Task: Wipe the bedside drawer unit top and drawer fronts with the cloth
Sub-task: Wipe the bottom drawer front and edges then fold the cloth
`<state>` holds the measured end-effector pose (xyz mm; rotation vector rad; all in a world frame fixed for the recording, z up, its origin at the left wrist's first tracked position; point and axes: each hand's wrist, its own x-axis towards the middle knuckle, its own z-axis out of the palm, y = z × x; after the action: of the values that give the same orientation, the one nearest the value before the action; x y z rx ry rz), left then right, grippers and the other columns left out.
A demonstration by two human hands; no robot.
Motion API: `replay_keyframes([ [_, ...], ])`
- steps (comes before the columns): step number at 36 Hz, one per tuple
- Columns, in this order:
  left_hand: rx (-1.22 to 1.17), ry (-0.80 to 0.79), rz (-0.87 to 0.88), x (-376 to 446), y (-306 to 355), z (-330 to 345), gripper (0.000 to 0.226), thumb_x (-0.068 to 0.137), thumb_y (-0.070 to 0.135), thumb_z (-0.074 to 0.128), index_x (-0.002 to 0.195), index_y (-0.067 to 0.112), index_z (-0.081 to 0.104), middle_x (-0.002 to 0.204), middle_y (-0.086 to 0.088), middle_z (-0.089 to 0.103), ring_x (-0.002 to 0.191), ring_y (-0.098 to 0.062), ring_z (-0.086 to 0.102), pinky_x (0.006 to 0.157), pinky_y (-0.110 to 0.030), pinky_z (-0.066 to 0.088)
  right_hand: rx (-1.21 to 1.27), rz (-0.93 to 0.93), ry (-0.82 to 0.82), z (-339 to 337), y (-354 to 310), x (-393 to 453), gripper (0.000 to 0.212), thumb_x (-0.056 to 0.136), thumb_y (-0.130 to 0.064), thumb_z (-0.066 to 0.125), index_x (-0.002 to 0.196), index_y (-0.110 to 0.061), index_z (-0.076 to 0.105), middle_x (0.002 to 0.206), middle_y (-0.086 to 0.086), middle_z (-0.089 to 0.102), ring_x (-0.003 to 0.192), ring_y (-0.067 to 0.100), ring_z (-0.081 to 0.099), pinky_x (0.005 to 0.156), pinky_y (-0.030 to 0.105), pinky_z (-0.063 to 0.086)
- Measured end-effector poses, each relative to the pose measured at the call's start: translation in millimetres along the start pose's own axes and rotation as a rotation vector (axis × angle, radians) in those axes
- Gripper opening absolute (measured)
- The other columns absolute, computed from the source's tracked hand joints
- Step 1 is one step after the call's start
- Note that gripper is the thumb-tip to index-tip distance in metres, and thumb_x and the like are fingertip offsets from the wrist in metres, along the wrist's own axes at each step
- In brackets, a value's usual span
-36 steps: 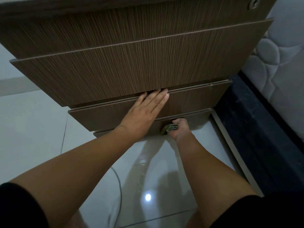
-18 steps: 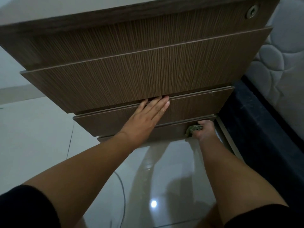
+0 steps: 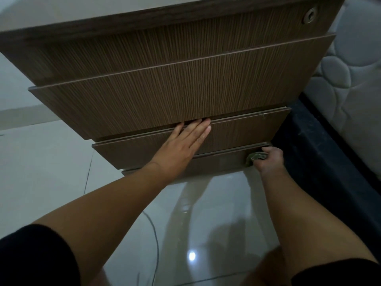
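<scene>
Wiping lowest front of brown wood-grain drawer unit (image 3: 185, 96), near its right end: small crumpled greenish cloth (image 3: 254, 157) bunched in right hand (image 3: 268, 159), left hand (image 3: 181, 145) flat, fingers straight, on drawer above; remaining work undeterminable.

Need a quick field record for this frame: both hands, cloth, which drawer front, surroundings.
left hand: flat, fingers straight, resting on the third drawer front
right hand: grips the cloth, at the right end of the lowest drawer front
cloth: greenish, bunched, pressed against the lowest drawer front
drawer unit: brown wood grain, round lock at top right
floor: glossy pale tiles, thin cable lying on it
mattress: quilted, to the right of the unit
</scene>
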<state>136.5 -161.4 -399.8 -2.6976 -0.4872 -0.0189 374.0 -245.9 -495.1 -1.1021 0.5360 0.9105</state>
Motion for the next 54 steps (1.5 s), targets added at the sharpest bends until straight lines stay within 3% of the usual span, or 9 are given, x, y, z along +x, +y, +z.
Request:
replay_keyframes([
  [10,-0.036,-0.113,-0.017,-2,2,-6,0.077,0.088,-0.001,0.032,0.147,0.008,-0.017,0.157,-0.007,-0.019,0.146,-0.024,-0.011,0.117,-0.043,0.001,0.23,-0.101,0.03,-13,-2,-19,0.027,0.088,0.004,0.032,0.076,-0.013,0.051,0.078,0.003,0.046,0.069,0.016,0.048,0.062,0.023,0.042],
  [14,-0.057,-0.166,-0.033,-3,3,-10,0.082,0.089,-0.001,0.037,0.146,0.009,-0.021,0.156,-0.006,-0.025,0.145,-0.023,-0.016,0.117,-0.044,0.0,0.292,-0.14,0.03,-21,6,-27,0.044,0.086,0.004,0.033,0.124,-0.006,0.053,0.105,0.011,0.057,0.084,0.024,0.055,0.098,0.036,0.045],
  [18,-0.115,-0.223,-0.042,0,3,-19,0.085,0.088,-0.002,0.04,0.148,0.011,-0.019,0.156,-0.005,-0.026,0.145,-0.022,-0.018,0.116,-0.046,0.0,0.341,-0.174,0.017,-25,6,-48,0.048,0.087,0.004,0.031,0.132,-0.003,0.047,0.132,0.016,0.051,0.119,0.033,0.053,0.109,0.04,0.038],
  [21,-0.168,-0.275,-0.053,1,2,-26,0.087,0.087,-0.004,0.042,0.148,0.013,-0.017,0.155,-0.004,-0.026,0.145,-0.022,-0.019,0.116,-0.048,-0.001,0.318,-0.181,0.001,-28,3,-62,0.05,0.085,0.005,0.03,0.131,0.0,0.047,0.124,0.018,0.054,0.12,0.034,0.052,0.11,0.042,0.037],
  [25,-0.227,-0.278,-0.105,-1,4,-32,0.088,0.086,-0.004,0.043,0.148,0.014,-0.016,0.156,-0.004,-0.023,0.145,-0.021,-0.018,0.116,-0.047,-0.003,0.263,-0.209,-0.022,-19,-6,-81,0.042,0.082,0.003,0.032,0.118,-0.001,0.052,0.119,0.017,0.053,0.089,0.031,0.057,0.105,0.044,0.042],
  [31,-0.288,-0.264,-0.149,-11,7,-33,0.088,0.087,-0.003,0.044,0.149,0.014,-0.016,0.157,-0.006,-0.022,0.145,-0.023,-0.019,0.116,-0.044,-0.005,0.163,-0.228,-0.104,5,-22,-106,0.025,0.082,0.003,0.035,0.092,-0.006,0.056,0.09,0.01,0.054,0.078,0.026,0.055,0.074,0.032,0.049],
  [38,-0.343,-0.371,-0.171,-19,0,-45,0.084,0.089,-0.001,0.044,0.15,0.015,-0.012,0.157,-0.005,-0.021,0.145,-0.021,-0.018,0.117,-0.04,-0.003,0.112,-0.264,-0.135,25,-34,-138,0.045,0.079,0.005,0.043,0.121,-0.002,0.055,0.124,0.015,0.057,0.113,0.035,0.057,0.101,0.046,0.045],
  [47,-0.426,-0.499,-0.118,-25,-7,-69,0.059,0.098,0.015,0.038,0.151,0.015,0.013,0.16,-0.004,-0.002,0.147,-0.022,-0.009,0.118,-0.042,0.004,0.237,-0.277,-0.211,6,-36,-177,0.044,0.083,0.004,0.033,0.124,0.004,0.048,0.113,0.022,0.057,0.092,0.037,0.06,0.096,0.045,0.048],
  [54,-0.895,-0.377,-0.26,-26,-20,-118,0.054,0.1,0.045,0.028,0.142,0.014,0.04,0.148,-0.009,0.04,0.137,-0.025,0.035,0.113,-0.038,0.029,0.237,-0.327,-0.374,14,-40,-227,0.043,0.08,-0.003,0.039,0.12,-0.002,0.054,0.104,0.017,0.061,0.091,0.032,0.063,0.089,0.04,0.054],
])
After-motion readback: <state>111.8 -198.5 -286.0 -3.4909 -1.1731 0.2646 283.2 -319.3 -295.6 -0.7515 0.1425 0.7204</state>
